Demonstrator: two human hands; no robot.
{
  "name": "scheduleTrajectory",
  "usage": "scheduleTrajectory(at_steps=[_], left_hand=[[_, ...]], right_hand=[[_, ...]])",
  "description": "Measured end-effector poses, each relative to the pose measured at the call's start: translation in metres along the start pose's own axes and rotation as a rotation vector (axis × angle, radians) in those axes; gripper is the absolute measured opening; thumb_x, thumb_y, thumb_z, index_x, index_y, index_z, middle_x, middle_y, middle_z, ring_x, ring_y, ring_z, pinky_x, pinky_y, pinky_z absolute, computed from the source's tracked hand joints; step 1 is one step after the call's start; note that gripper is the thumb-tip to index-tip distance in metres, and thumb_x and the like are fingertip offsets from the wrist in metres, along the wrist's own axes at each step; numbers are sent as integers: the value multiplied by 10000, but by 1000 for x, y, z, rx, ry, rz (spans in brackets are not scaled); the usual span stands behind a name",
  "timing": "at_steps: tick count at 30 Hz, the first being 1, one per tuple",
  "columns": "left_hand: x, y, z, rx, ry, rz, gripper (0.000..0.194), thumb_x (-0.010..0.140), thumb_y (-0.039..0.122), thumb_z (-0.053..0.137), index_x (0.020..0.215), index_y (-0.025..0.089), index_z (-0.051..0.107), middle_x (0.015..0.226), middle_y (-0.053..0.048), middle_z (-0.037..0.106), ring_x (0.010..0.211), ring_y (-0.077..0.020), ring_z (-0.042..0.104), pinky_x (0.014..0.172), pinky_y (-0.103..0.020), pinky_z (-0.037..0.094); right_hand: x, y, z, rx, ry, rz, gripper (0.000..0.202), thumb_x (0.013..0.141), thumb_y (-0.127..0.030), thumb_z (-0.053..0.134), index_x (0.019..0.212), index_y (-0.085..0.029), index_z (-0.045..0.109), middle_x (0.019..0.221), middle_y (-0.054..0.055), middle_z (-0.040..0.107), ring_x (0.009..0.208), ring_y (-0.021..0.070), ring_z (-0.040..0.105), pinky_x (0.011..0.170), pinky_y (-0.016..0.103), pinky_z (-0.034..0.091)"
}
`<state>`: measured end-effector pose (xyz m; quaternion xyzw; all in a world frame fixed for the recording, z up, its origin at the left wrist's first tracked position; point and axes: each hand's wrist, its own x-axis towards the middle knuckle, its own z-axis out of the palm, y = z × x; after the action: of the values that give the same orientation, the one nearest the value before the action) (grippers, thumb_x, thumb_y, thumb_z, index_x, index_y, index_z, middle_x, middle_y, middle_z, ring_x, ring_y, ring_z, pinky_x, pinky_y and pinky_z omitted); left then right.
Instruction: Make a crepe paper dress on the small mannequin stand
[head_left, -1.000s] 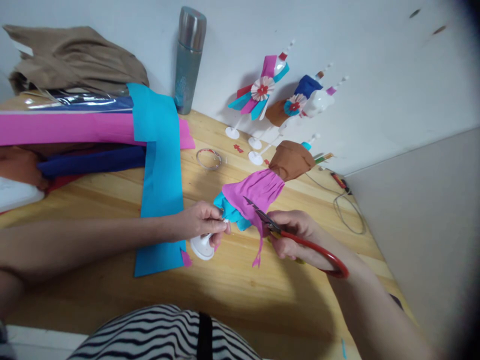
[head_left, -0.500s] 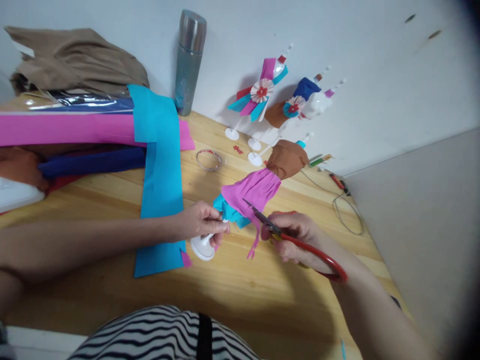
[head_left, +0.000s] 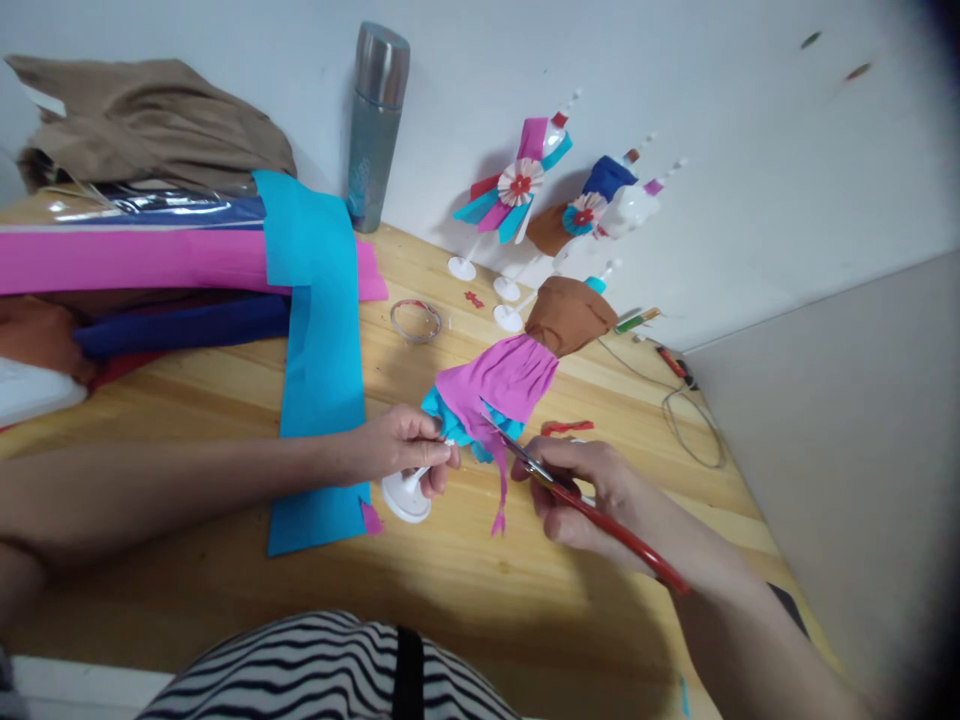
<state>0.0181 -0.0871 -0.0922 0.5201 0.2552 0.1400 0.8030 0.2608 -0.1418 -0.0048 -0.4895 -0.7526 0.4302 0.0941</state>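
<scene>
Far left, we note a white object (head_left: 37,392) cut off by the frame; we cannot tell whether it is a container. Above it, a brown cloth (head_left: 165,120) lies heaped behind clear plastic wrapping (head_left: 187,203) with dark blue material under it. Pink sheeting (head_left: 142,260) and a dark blue roll (head_left: 187,328) follow; a turquoise sheet (head_left: 322,400) hangs over the pile's end and runs down the table (head_left: 465,600).

Next, by the wall, an upright flask (head_left: 375,150), capped, contents hidden from us. Our left hand (head_left: 409,445) has thumb and fingers closed on the thin stem of the dressed stand (head_left: 506,370), just above its white base. That stand tilts rightward over mid-table: turquoise layer, pink skirt, brown top. A wire ring (head_left: 416,321) lies beyond.

Behind, similar decorated stands (head_left: 517,185) are grouped along the wall. Our right hand (head_left: 592,490) curls, fingers wrapped, around red-handled scissors (head_left: 615,525), blades at the skirt's hem; we cannot tell how far they part. Far right, a cable (head_left: 679,430) loops on the wood.
</scene>
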Motion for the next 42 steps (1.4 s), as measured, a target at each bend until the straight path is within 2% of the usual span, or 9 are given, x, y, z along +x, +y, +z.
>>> scheduleTrajectory(at_steps=[4,13,19,24,31,38,42], left_hand=[[1,-2,-1,7,-5,20,337,853,431,670,742,118,612,645,-5,648,594,-93,592,588,-201,431],[-4,9,6,132,98,-67,309,896,302,606,672,91,641,605,-24,641,575,-89,549,577,-189,407],[-3,10,6,171,105,-64,303,920,253,552,694,78,656,612,-28,634,582,-89,547,590,-192,398],[-3,9,7,148,98,-56,281,915,245,564,695,85,636,634,-26,630,590,-93,560,613,-209,416],[0,-2,5,109,98,0,274,872,312,632,726,80,642,647,-43,654,603,-101,578,614,-217,444],[4,-9,2,104,111,-14,326,768,412,709,710,96,654,629,-24,656,567,-99,585,576,-212,451],[3,-7,2,95,111,-14,303,759,392,711,679,104,657,612,-13,645,560,-89,580,571,-202,440]], right_hand=[[-2,5,-1,31,18,-4,613,777,-769,574,874,-165,620,629,-10,543,553,111,419,532,256,333],[2,3,-4,176,-8,3,561,796,-735,587,845,-177,604,679,6,551,587,130,450,538,280,327],[4,6,-2,282,-12,-50,555,809,-698,609,921,-154,637,717,1,529,589,119,449,540,266,329],[5,9,0,311,-20,-37,542,803,-684,631,945,-161,627,688,-9,529,582,113,431,544,265,324],[7,8,1,350,-40,-70,537,806,-662,645,969,-151,643,664,-6,536,560,110,430,519,258,328],[7,8,2,360,-21,-5,561,766,-680,677,926,-145,638,623,-27,496,551,104,424,535,261,302],[7,15,4,334,2,-34,486,775,-621,705,881,-150,651,606,-35,461,532,91,371,494,244,267]])
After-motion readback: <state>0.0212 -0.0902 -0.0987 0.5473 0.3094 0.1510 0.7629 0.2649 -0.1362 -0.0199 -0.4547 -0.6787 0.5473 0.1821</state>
